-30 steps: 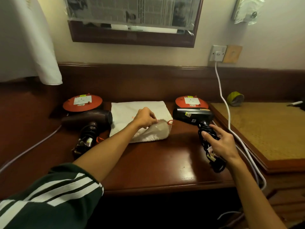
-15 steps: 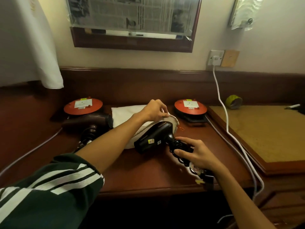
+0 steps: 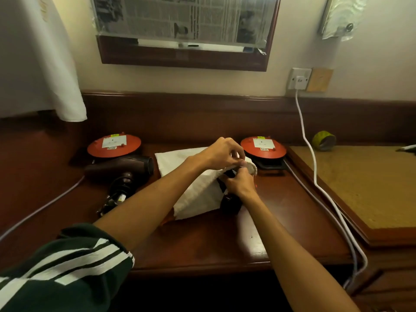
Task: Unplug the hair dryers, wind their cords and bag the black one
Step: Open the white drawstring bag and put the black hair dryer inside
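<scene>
Left hand pinches the bag's mouth rim and lifts it, so the opening stays wide enough for the dryer; right hand is curled round the black dryer and feeds it in, though how tightly can't be told, the fingers being half hidden by cloth. Desk carries everything. White bag lies flat in the middle, mouth to the right, closed end toward the brown dryer, likely so the loading hand pushes straight in. Brown dryer sits left with its cord bunched at the handle, set aside since it isn't bagged. Two orange reels sit at the back, one either side of the bag. Black dryer is partly inside, one rounded end poking out below the right wrist; bagging looks about half done. White cable is plugged in at the wall socket.
</scene>
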A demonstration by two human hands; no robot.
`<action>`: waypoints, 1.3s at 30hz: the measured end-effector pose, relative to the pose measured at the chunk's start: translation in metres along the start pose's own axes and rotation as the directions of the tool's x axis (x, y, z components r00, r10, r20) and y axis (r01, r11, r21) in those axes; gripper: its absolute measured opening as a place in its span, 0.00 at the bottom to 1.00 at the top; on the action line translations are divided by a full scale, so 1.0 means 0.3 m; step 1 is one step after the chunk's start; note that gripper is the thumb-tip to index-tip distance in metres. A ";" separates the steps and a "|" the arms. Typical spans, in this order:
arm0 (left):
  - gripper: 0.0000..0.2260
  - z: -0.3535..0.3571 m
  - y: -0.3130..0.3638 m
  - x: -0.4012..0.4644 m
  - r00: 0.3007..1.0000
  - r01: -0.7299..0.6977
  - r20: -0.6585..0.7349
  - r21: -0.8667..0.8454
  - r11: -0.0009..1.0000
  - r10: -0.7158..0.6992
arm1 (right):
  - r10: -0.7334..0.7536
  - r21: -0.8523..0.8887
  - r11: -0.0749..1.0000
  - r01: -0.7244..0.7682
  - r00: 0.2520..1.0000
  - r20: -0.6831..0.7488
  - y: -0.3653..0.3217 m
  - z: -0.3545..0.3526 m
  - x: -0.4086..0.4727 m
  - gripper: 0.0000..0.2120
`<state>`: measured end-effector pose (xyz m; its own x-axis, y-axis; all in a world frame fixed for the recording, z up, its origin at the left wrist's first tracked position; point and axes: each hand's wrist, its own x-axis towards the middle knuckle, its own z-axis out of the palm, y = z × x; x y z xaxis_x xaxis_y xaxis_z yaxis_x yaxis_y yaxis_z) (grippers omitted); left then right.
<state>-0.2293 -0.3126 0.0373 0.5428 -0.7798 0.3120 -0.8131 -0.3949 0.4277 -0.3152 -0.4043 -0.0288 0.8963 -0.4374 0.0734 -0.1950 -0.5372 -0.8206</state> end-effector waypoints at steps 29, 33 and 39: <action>0.06 -0.083 -0.029 0.069 0.994 -0.027 0.105 0.089 0.996 0.018 | -0.094 -0.207 0.972 0.113 0.990 0.101 0.087 0.028 0.168 0.19; 0.05 -0.075 -0.047 0.053 0.996 0.006 0.092 0.075 0.997 -0.013 | 0.109 0.063 0.987 -0.147 0.908 0.404 0.055 -0.086 0.133 0.16; 0.06 -0.065 -0.030 0.052 0.991 0.004 0.136 0.068 0.998 -0.013 | 0.019 -0.118 0.992 0.050 0.853 0.521 0.112 -0.123 0.127 0.21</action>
<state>-0.2094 -0.3117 0.0551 0.5199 -0.8333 0.1878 -0.8232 -0.4300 0.3707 -0.3023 -0.4657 -0.0327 0.9686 -0.0074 -0.2485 -0.1956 -0.6395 -0.7435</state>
